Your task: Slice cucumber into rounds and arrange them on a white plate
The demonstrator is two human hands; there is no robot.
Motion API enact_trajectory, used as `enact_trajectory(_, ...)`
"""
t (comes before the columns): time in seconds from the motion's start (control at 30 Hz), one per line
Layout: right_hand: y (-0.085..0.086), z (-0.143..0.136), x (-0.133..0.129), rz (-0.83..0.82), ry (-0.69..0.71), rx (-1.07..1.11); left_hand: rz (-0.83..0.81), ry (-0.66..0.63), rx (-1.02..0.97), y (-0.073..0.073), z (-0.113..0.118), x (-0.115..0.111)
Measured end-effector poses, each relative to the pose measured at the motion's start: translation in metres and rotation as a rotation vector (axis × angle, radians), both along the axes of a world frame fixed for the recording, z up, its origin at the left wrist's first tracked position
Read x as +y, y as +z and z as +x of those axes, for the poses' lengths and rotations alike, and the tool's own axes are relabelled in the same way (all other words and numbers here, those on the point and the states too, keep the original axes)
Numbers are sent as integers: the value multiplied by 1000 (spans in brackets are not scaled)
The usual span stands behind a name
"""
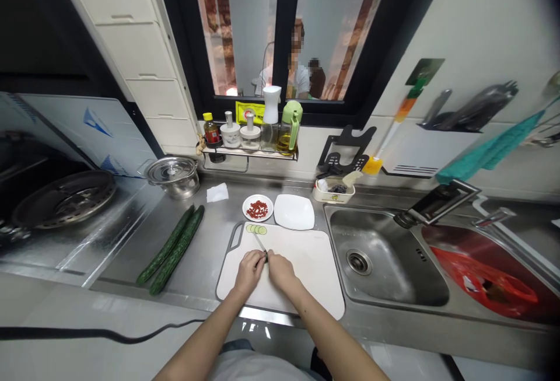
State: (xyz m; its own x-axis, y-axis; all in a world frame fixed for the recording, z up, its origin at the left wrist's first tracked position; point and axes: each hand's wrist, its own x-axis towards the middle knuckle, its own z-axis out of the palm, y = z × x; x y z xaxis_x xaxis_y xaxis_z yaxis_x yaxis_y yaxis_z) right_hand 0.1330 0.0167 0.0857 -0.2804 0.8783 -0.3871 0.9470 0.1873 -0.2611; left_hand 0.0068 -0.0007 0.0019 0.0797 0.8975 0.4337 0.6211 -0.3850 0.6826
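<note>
Over the middle of the white cutting board (301,255), my left hand (250,270) and my right hand (280,269) meet with closed fingers. A knife (260,243) points up and left from between them, its handle end at my right hand. My left fingers pinch a small dark green piece (266,257), mostly hidden by the hands. Several thin cucumber slices (256,229) overlap near the board's top left edge. Behind the board stand a white plate with small red pieces (257,209) and a bare white square plate (294,212). Two whole cucumbers (171,248) lie left of the board.
A sink (389,258) borders the board on the right, with a red bag (485,282) in the second basin. A lidded pot (172,175) and a paper towel (217,192) stand behind. Condiments line a wall rack (249,152). A person (297,72) shows beyond the window.
</note>
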Motion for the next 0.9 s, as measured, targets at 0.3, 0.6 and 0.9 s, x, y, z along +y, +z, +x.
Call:
enact_trajectory(0.3, 8, 12, -20, -17, -1, -53, -51, 1, 1, 3, 0, 1)
enact_trajectory(0.6, 3, 30, -42, 5, 29, -99, -130, 15, -53, 15, 0, 1)
enact_trajectory(0.9, 4, 41, -60, -14, 3, -96, -158, 28, -63, 10, -1, 2)
